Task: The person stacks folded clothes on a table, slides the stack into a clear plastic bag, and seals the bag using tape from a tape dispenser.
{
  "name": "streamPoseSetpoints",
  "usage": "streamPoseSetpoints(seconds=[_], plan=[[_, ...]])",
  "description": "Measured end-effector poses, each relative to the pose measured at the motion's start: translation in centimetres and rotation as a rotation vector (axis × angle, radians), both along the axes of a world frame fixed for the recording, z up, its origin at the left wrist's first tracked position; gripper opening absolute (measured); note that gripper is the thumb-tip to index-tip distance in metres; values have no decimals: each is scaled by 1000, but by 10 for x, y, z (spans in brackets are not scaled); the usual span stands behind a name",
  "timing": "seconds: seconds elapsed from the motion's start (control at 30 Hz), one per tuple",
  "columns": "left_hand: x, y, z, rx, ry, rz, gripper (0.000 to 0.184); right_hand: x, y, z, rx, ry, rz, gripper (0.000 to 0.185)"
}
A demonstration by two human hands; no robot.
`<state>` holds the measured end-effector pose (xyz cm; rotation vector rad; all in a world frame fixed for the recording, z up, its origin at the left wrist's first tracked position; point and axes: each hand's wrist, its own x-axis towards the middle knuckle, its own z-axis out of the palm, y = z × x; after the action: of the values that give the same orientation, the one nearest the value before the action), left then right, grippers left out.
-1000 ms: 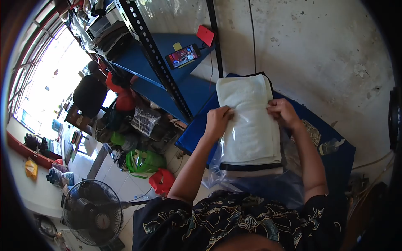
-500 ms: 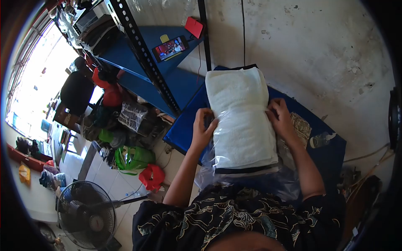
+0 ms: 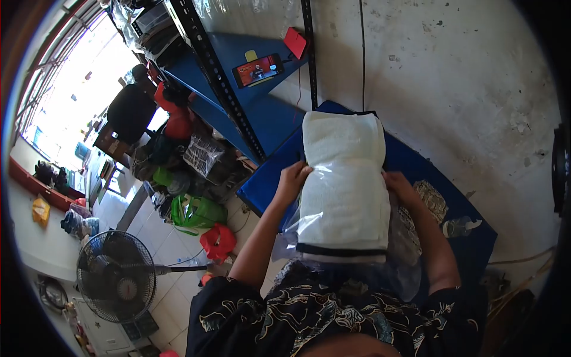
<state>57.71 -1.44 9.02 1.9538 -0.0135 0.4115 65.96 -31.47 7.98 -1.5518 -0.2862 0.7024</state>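
A folded stack of white cloth (image 3: 344,202) lies on a blue surface (image 3: 443,178), its lower part inside a clear plastic bag (image 3: 406,268). Dark and pale layers show at the stack's near end. My left hand (image 3: 291,180) pinches the bag's edge at the left side of the stack. At the right side, my right hand (image 3: 402,187) has its fingers closed against the bag's edge. The top of the cloth sticks out beyond the plastic.
A phone (image 3: 258,71) with a lit screen and a red object (image 3: 295,43) rest on a blue shelf (image 3: 223,50). A small clear bottle (image 3: 461,226) lies at the right. A fan (image 3: 117,276) and a green bag (image 3: 198,212) stand at the left.
The plastic's edge sits higher around the white stack, and the stack appears nearer to me. My left hand's fingers have closed on the edge. The camera view has shifted.
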Motion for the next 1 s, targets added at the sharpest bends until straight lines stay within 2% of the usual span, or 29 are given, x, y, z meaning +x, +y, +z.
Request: streamPoseSetpoints(seconds=[0.03, 0.1, 0.13, 0.17, 0.2, 0.23, 0.27, 0.33, 0.43, 0.5, 0.53, 0.6, 0.63, 0.7, 0.73, 0.77, 0.8, 0.83, 0.87, 0.93, 0.97, 1.0], plan=[[-8, 3, -15, -3, 1, 8, 27, -6, -4, -5, -3, 1, 8, 21], [-27, 18, -58, 180, -22, 31, 24, -24, -9, -1, -44, -278, -22, 18], [-45, 23, -69, 131, 75, 15, 20, -35, -7, -1, -43, -284, -20, 18], [-62, 24, -82, 82, 169, -3, 17, -46, -1, 0, -27, -278, -155, 16], [-78, 22, -103, -81, 167, -8, 15, -48, 5, 0, -9, -271, -291, 14], [-88, 22, -118, -246, 175, -15, 13, -44, 5, -1, -10, -271, -295, 14], [-88, 18, -113, -249, 181, -19, 13, -42, 2, -4, -13, -249, -228, 13], [-90, 5, -91, -116, -96, 0, 14, -36, -2, -11, -19, -224, -166, 12], [-87, 11, -85, -19, 20, -6, 16, -25, 10, -16, 22, -143, -157, 14], [-83, 9, -84, 79, 171, 54, 17, -30, 27, -6, 169, 55, -276, 19], [-78, 9, -86, 74, 170, 55, 17, -26, 28, -5, 165, 53, -274, 19], [-73, 10, -96, 71, 267, 73, 22, -24, 29, -6, -19, 29, -205, 24], [-71, 9, -109, 75, 275, 70, 22, -26, 27, -5, -17, 38, -208, 24], [-66, 5, -137, 94, 59, 231, 26, -26, 20, 3, -248, 113, -147, 29], [-70, 3, -147, -15, 177, 254, 26, -28, 13, -1, -247, 107, -150, 29], [-93, 7, -194, -19, 167, 253, 26, -33, 1, -9, -251, 4, -34, 31], [-120, 5, -245, -130, 310, 199, 24, -37, -10, -19, -254, -103, 80, 33], [-110, 9, -279, -239, 450, 137, 22, -41, -22, -32, -256, -118, 71, 33], [-111, 6, -257, -239, 438, 126, 22, -45, -33, -51, -215, -114, 61, 36], [-133, -11, -169, -89, -29, 171, 19, -50, -54, -92, -182, -101, 50, 39], [-132, -10, -166, 24, -133, 177, 16, -50, -63, -114, -207, -22, -16, 41], [-130, -9, -160, 20, -125, 180, 16, -51, -65, -123, -232, 58, -78, 43]])
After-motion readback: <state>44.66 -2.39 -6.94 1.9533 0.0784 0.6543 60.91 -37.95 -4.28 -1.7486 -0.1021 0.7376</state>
